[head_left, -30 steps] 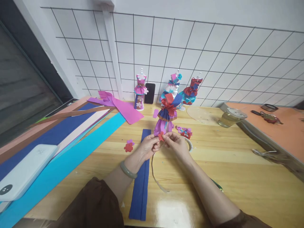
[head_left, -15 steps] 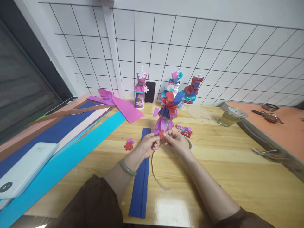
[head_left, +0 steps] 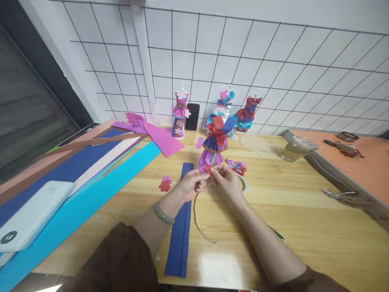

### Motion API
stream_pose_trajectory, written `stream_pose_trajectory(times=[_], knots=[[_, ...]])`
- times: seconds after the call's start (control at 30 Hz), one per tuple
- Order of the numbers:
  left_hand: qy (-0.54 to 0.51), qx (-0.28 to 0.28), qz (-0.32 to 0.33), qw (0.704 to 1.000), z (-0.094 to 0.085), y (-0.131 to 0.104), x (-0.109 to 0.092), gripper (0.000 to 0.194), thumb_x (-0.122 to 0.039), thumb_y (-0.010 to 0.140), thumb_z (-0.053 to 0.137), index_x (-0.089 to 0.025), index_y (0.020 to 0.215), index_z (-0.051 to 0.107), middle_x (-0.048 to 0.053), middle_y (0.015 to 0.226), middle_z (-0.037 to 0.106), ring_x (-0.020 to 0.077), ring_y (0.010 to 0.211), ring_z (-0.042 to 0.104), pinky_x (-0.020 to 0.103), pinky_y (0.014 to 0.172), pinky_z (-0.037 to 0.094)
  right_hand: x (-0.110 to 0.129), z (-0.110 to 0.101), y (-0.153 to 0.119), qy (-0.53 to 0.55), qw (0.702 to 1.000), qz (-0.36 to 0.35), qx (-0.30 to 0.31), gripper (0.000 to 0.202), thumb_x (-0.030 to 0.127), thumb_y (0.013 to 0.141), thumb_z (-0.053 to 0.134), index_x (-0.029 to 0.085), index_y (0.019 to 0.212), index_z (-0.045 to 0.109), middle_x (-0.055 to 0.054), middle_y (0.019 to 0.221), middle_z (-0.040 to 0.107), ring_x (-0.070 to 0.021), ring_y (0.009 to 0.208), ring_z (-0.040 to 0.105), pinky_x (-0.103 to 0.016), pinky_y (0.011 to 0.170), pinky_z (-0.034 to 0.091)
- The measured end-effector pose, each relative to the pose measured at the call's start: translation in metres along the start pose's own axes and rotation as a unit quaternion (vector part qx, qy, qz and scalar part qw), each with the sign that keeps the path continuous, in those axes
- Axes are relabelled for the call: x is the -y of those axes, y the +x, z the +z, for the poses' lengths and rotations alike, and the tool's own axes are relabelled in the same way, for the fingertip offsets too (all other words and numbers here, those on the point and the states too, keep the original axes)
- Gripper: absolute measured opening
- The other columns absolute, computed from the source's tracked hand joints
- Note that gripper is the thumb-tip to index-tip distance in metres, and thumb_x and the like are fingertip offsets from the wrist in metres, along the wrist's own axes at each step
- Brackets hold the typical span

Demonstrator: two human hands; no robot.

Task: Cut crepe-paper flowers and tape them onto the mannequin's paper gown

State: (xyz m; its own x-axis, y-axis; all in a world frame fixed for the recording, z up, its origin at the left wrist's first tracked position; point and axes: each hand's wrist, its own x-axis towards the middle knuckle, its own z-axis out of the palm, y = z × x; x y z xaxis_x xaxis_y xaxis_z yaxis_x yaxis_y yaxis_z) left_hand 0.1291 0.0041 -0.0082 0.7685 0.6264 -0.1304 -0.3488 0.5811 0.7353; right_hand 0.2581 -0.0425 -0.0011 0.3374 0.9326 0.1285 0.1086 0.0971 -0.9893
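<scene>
Between my two hands is a small red paper flower (head_left: 208,168), pinched at its edges. My left hand (head_left: 193,182) is closed on its left side, thumb and forefinger together. From the right, the fingertips of my right hand (head_left: 226,178) grip the same flower. Right behind it stands a small dress form (head_left: 215,138) in red, blue and purple crepe paper. A red paper flower (head_left: 164,185) lies left of my hands, partly over a purple one (head_left: 167,179). Under my left forearm runs a blue crepe paper strip (head_left: 179,239). A tape roll (head_left: 244,183) is partly hidden behind my right hand.
Crepe paper sheets (head_left: 127,174) and a white power bank (head_left: 39,215) lie at left. Several dressed forms (head_left: 180,113) and a phone (head_left: 192,117) stand along the tiled wall. Paper scraps (head_left: 237,166), a lidded cup (head_left: 296,149) and keys (head_left: 346,149) are to the right.
Both hands stay pinched on the red flower, with only slight finger movement. The view has shifted a little. A dark green object now shows beside my right forearm.
</scene>
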Motion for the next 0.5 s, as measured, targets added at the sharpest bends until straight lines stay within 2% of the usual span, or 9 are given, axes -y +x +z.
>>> stream_pose_trajectory(times=[0.13,0.27,0.5], knots=[[-0.007,0.020,0.005,1.000,-0.0011,0.0004,0.0011,0.019,-0.022,0.066,0.067,-0.014,0.078,0.055,-0.007,0.048,0.038,0.0014,0.038,0.032,0.015,0.036,0.014,-0.0053,0.0008,-0.0023,-0.071,0.996,-0.048,-0.018,0.029,0.047,0.072,0.058,0.019,0.079,0.053,-0.001,0.068,0.058,-0.0124,0.055,0.052,-0.024,0.050,0.042],[-0.048,-0.005,0.005,0.999,-0.0049,0.0034,0.0031,0.016,-0.024,0.070,0.063,-0.013,0.078,0.053,-0.007,0.046,0.038,0.0015,0.036,0.031,0.015,0.035,0.015,-0.0030,0.0026,-0.0070,-0.103,0.992,-0.073,-0.003,0.026,0.042,0.076,0.055,0.019,0.087,0.053,-0.003,0.075,0.059,-0.0144,0.063,0.055,-0.025,0.057,0.045],[-0.082,-0.061,0.003,0.995,-0.0059,0.0040,0.0041,0.016,-0.019,0.068,0.063,-0.013,0.072,0.049,-0.007,0.046,0.039,0.0018,0.036,0.033,0.014,0.034,0.017,0.0015,0.0013,-0.0075,-0.049,0.998,-0.043,-0.027,0.026,0.042,0.075,0.055,0.019,0.087,0.051,-0.001,0.074,0.054,-0.0112,0.052,0.051,-0.023,0.047,0.042]])
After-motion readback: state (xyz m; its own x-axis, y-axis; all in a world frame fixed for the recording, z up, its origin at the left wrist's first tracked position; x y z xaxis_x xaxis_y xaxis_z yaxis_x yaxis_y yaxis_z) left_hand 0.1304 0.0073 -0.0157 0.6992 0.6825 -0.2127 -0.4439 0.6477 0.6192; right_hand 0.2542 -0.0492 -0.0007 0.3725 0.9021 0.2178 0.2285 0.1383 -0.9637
